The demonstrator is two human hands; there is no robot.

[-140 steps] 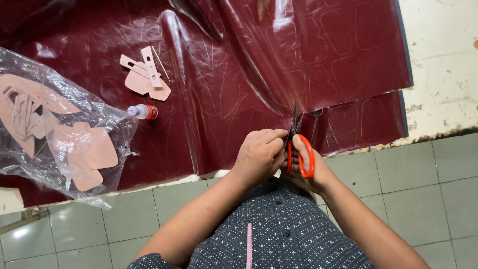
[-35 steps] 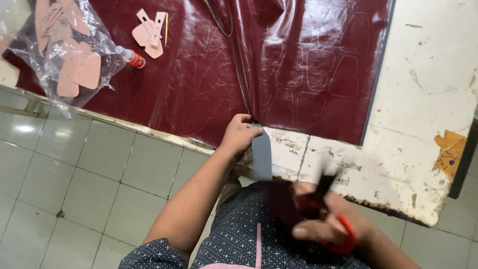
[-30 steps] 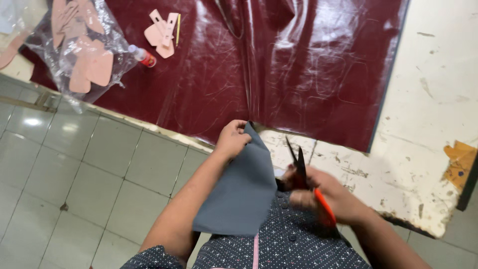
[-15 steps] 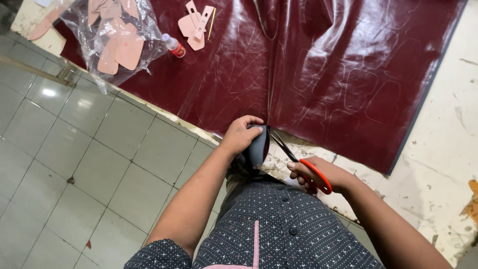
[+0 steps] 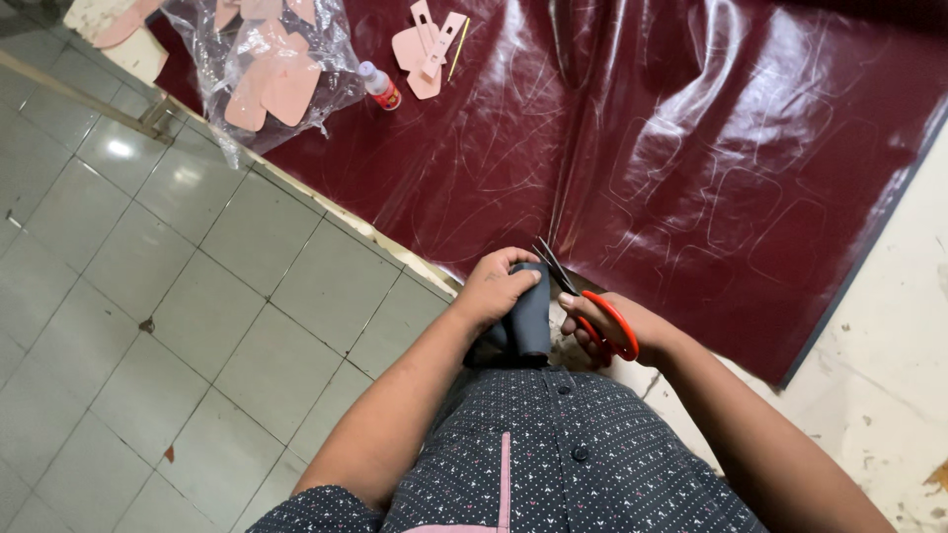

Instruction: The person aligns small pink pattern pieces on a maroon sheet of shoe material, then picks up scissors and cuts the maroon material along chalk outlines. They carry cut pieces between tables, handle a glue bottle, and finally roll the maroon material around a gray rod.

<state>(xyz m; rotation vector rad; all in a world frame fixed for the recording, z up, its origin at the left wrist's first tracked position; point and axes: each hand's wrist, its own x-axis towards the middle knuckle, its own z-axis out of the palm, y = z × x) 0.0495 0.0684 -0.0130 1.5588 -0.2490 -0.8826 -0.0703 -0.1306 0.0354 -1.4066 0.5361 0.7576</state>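
A worn white table edge runs above a grey tiled floor [image 5: 148, 296], and a glossy maroon sheet [image 5: 691, 178] covers most of the tabletop. I see my left hand [image 5: 499, 291] curled tight around the folded near flap of that sheet, whose grey underside [image 5: 531, 316] shows and hangs down over the table edge. My right hand [image 5: 612, 326] is closed through the handles of the orange-handled scissors [image 5: 588, 306], their blades a little apart and pointing up at the sheet's edge just beside the flap. Half a second ago the scene sat much the same; a second ago the grey flap hung far wider and lower, and it is now bunched narrow in my fist. At the far left lie a clear plastic bag [image 5: 267, 69] of pink cut-out shapes, a small red-capped bottle [image 5: 378, 86], and loose pink pieces [image 5: 425, 49].
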